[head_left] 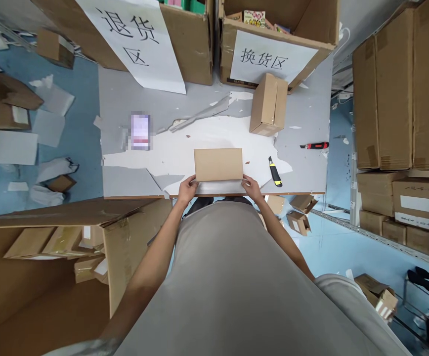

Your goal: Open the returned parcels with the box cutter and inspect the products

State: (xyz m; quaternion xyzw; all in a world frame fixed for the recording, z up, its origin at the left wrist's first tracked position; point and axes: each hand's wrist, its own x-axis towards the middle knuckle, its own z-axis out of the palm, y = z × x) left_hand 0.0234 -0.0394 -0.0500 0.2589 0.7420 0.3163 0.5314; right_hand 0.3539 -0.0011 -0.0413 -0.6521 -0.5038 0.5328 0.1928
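Note:
A plain brown cardboard box (218,164) sits at the near edge of the table, its broad face turned up to me. My left hand (188,189) grips its near left corner, thumb and fingers closed on the edge. At the near right corner, my right hand (252,188) pinches the box in the same way. Both hands' fingertips are partly hidden at the box edge. Right of the box lies a black and yellow utility knife (275,172). Farther right is a red and black utility knife (314,146).
A closed carton (268,105) stands behind, near two large labelled boxes, one the right-hand open box (279,54) holding small packages. A blurred phone-like object (141,131) lies left on the torn-paper-covered table (214,133). A big open carton (125,257) with parcels stands lower left; stacked boxes (396,99) are right.

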